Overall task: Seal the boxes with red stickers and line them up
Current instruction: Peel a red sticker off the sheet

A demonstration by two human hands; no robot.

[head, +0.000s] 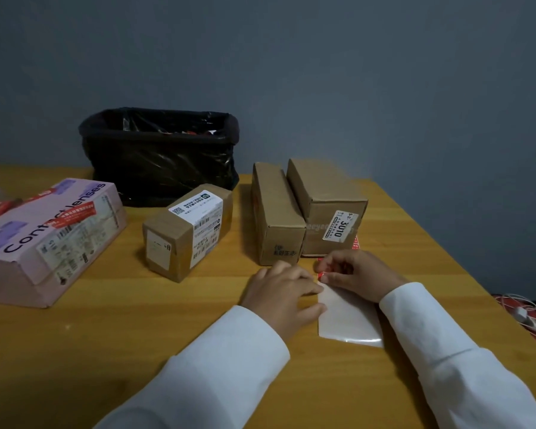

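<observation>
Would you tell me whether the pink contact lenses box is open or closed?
Closed: the pink contact lenses box lies flat with its lid down, and red stickers cross its top.

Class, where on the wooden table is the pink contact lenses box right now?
In the head view, the pink contact lenses box lies at the table's far left, left of the small labelled brown cardboard box and in front of the black-lined bin.
</observation>
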